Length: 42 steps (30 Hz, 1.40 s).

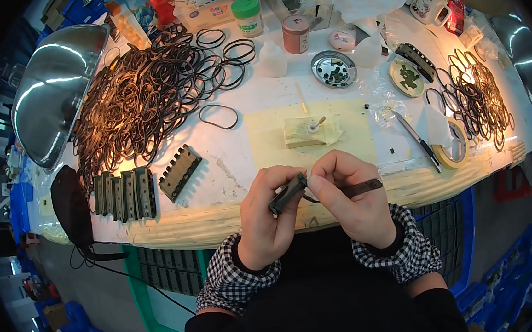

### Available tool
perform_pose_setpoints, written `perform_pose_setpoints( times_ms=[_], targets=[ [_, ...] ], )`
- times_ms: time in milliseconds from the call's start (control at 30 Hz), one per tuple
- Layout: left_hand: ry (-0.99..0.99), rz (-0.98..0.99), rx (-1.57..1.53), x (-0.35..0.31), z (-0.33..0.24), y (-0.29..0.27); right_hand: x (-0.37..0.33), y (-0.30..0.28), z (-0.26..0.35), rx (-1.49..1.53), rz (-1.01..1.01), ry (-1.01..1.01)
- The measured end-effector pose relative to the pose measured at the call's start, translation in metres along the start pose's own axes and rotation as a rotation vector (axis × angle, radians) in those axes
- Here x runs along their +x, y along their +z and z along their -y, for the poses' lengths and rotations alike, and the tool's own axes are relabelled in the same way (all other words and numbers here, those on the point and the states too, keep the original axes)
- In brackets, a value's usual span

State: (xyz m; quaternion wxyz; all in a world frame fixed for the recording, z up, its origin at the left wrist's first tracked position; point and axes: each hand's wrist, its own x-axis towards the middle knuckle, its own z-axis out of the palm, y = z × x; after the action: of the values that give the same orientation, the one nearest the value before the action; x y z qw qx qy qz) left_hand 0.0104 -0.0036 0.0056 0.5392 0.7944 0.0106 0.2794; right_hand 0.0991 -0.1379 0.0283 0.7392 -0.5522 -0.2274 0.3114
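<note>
Near the table's front edge, my left hand (268, 213) is closed round a dark green ribbed plastic part (288, 194), which it holds tilted. The thumb and forefinger of my right hand (355, 199) are pinched together at the part's upper end. Across the right fingers lies a dark flat strip (363, 188), its free end sticking out to the right. Something thin and dark shows between the two hands, too small to name. Beyond them, a small block wrapped in pale tape (305, 138) sits on a yellowish mat (265, 125).
A big heap of dark rubber rings (140, 98) fills the left; a smaller ring heap (478, 97) lies right. Similar green parts (124, 195) stand at the left front. A metal dish (333, 69) holds small green pieces. A cutter knife (417, 141) lies beside a tape roll (456, 143).
</note>
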Motion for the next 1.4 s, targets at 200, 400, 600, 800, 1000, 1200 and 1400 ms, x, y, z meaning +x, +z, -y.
perform_pose_setpoints(
  times_ms=[200,400,600,800,1000,1200,1400],
  targets=[
    [-0.231,0.107,-0.389,-0.006,-0.002,-0.006,0.008,-0.003,0.018,-0.027,0.021,0.032],
    [-0.336,0.183,-0.584,-0.003,-0.002,-0.009,0.011,-0.006,0.026,0.054,0.036,0.048],
    [-0.397,0.198,-0.653,-0.004,-0.002,-0.012,0.011,-0.006,0.027,0.078,0.053,0.065],
    [-0.394,0.201,-0.677,-0.003,-0.002,-0.012,0.011,-0.006,0.026,0.067,0.044,0.063],
    [-0.399,0.188,-0.645,-0.003,-0.003,-0.012,0.01,-0.006,0.023,0.068,0.047,0.064],
    [-0.33,0.109,-0.508,-0.005,-0.005,-0.009,0.006,-0.005,0.01,-0.175,-0.021,-0.056],
    [-0.25,0.059,-0.345,-0.005,0.001,-0.007,0.001,0.0,0.006,-0.06,-0.008,0.021]
  ],
)
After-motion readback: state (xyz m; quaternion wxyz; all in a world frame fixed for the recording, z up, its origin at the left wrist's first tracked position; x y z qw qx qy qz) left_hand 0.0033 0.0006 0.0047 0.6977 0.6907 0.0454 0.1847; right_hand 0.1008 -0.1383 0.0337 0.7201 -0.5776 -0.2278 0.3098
